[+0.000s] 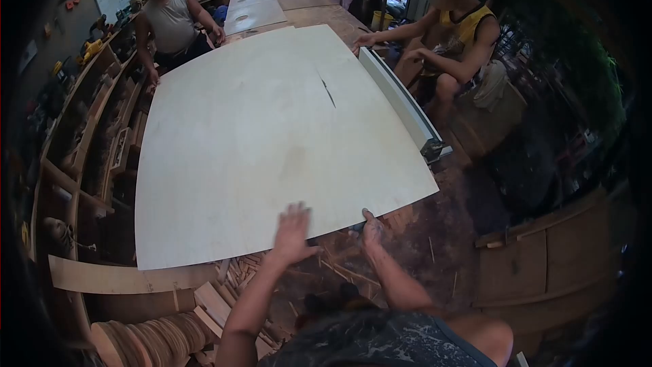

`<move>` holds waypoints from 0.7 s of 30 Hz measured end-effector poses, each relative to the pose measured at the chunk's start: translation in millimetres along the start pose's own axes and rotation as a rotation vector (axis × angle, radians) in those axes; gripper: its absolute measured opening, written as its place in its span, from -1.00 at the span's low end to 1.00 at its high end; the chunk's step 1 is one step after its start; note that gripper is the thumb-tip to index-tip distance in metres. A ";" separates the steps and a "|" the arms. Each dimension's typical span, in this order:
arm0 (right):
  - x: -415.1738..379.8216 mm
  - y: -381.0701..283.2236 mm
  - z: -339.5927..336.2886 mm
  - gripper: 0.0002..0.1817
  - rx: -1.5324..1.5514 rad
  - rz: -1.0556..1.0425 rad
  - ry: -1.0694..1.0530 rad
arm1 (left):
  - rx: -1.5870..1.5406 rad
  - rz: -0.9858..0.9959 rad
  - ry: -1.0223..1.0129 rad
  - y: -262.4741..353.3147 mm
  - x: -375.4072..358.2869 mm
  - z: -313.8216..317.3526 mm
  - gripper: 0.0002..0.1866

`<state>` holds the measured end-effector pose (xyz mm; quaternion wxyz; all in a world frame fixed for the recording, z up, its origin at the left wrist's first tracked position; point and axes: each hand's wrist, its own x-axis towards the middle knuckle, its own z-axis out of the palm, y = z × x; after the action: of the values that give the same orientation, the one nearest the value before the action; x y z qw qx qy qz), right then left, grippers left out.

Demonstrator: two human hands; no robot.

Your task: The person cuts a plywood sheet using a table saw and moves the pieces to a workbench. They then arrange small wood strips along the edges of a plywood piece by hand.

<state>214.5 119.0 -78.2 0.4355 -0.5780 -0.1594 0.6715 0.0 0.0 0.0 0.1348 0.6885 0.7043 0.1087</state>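
Observation:
A large pale plywood sheet (251, 143) spreads out in front of me, with a thin dark slit toward its far right. My left hand (293, 234) lies flat on top of it at the near edge, fingers stretched out and slightly blurred. To the right, my right hand (371, 231) grips the same edge, thumb uppermost and the other fingers mostly hidden beneath. Along the sheet's right side runs a long pale rail (397, 98) with a dark top, like a saw fence.
A person in a grey top (173, 20) stands at the far left, one hand at the sheet's edge. Another person in a yellow-and-black top (462, 34) reaches toward the rail's far end. Shelves (102, 122) line the left; wood offcuts (234, 275) and stacked curved pieces (153, 340) lie below.

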 end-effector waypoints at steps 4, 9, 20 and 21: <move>2.6 2.5 16.6 -0.60 -0.008 0.019 -0.033 | 0.286 0.036 -0.194 20.4 64.7 -23.4 0.23; 10.2 3.4 15.9 -0.57 -0.036 -0.016 -0.104 | 0.272 0.003 -0.228 27.7 77.6 -37.3 0.27; 54.4 -217.9 -65.6 -0.42 -2.024 -1.333 -0.558 | 0.254 -0.032 -0.287 25.4 98.1 -38.5 0.28; 79.5 -225.6 -67.2 -0.40 -2.077 -1.465 -0.629 | 0.257 -0.035 -0.298 23.9 101.3 -39.4 0.28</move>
<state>370.1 289.3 14.1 -0.0045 -0.2412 -0.9692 -0.0495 7.5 103.1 41.1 0.1502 0.6963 0.6964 -0.0874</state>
